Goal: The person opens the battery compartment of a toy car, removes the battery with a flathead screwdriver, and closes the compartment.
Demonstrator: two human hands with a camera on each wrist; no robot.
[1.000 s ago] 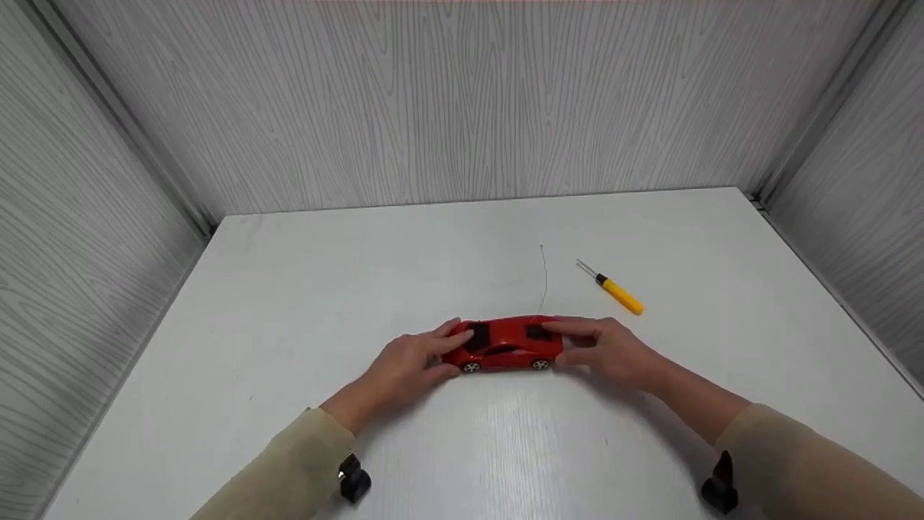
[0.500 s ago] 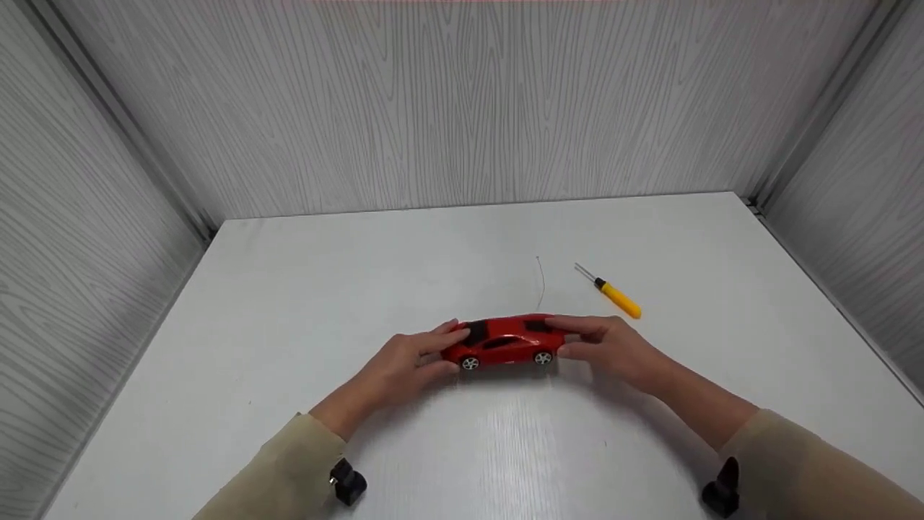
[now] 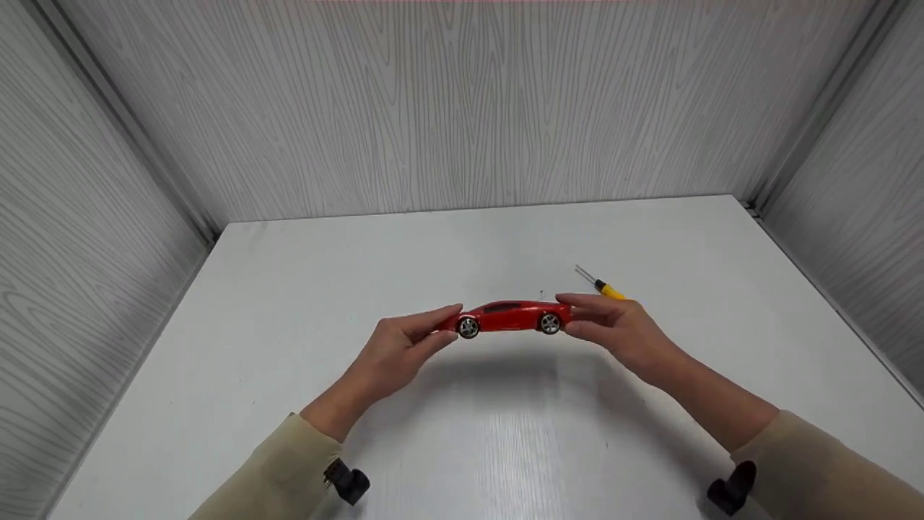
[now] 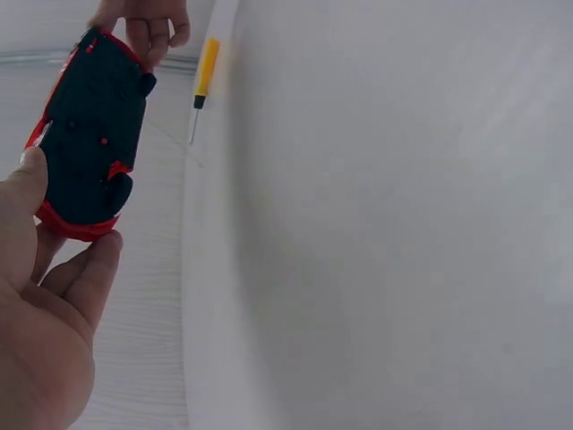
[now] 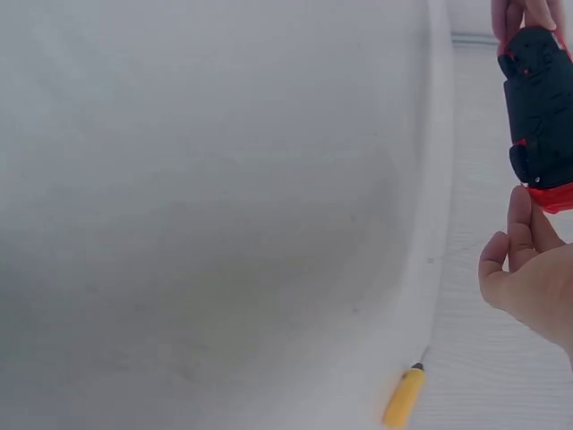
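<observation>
White table with a wood-grain sheen (image 3: 289,303)
A small yellow-handled screwdriver with a thin metal shaft (image 3: 603,285) lies on it, just behind where the right hand grips.

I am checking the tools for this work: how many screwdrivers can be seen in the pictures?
1. The yellow-handled screwdriver lies on the white table, behind the right hand, which partly hides it. Both hands hold the red toy car above the table.
</observation>
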